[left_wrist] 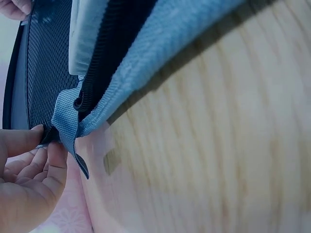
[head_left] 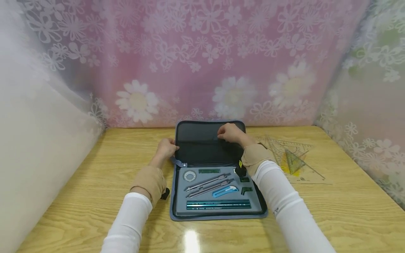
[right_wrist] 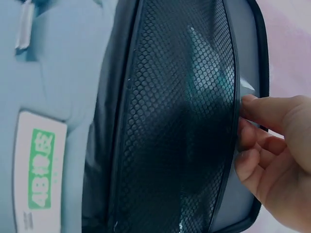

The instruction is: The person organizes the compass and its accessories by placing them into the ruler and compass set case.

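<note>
Thumb and fingers of the left hand (head_left: pixel 166 147) pinch the left edge of the lid (head_left: pixel 196 129), just beside a strap (left_wrist: pixel 65 114). Curled fingertips of the right hand (head_left: pixel 231 133) pinch the rim of the mesh pocket (right_wrist: pixel 155 92) inside that lid; something clear and shiny (right_wrist: pixel 206 63) shows through the mesh, too veiled to name. The case (head_left: pixel 218 218) lies open on the table (head_left: pixel 79 196), lid at the far side and tilted up, grey tray (head_left: pixel 181 203) nearer the person. Set into the tray are a ring (head_left: pixel 190 176), two compasses (head_left: pixel 207 182), a blue cutter (head_left: pixel 225 191), pencils (head_left: pixel 218 204) and an eraser (right_wrist: pixel 41 179). Clear set squares (head_left: pixel 311 177) overlap on the table to the right, beyond the right forearm.
</note>
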A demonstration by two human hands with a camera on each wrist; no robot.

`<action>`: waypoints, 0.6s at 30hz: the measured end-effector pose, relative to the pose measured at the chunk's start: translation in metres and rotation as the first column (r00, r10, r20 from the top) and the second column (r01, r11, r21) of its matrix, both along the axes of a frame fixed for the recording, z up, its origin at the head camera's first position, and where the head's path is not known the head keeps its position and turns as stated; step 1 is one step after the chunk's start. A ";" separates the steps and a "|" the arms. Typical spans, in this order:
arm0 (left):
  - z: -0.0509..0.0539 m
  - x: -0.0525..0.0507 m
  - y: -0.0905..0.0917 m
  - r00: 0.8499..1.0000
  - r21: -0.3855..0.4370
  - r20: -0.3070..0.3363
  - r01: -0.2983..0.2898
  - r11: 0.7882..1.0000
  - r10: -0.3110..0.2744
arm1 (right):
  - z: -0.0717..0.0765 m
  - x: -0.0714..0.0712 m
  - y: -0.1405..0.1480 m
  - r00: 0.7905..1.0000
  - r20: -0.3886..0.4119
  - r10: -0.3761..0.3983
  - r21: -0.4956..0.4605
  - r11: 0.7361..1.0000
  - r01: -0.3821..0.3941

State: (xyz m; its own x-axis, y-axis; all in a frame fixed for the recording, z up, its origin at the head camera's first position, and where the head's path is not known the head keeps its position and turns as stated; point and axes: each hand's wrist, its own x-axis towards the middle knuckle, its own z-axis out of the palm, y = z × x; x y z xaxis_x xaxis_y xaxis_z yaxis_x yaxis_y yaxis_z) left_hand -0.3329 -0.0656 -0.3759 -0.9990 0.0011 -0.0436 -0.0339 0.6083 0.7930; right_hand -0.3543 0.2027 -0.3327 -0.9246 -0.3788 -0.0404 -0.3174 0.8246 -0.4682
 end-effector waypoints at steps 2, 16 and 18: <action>-0.001 0.000 -0.001 1.000 0.002 0.001 0.001 1.000 -0.001 | 0.001 0.001 0.001 0.999 -0.039 0.030 0.037 0.999 -0.028; 0.003 -0.005 0.005 0.999 0.001 -0.011 0.034 0.999 -0.034 | -0.002 0.026 0.071 0.940 -0.317 -0.128 -0.042 0.992 0.121; 0.002 -0.004 0.007 0.999 0.009 -0.011 0.036 0.999 -0.036 | -0.003 0.035 0.088 0.939 -0.303 -0.160 -0.038 0.987 0.155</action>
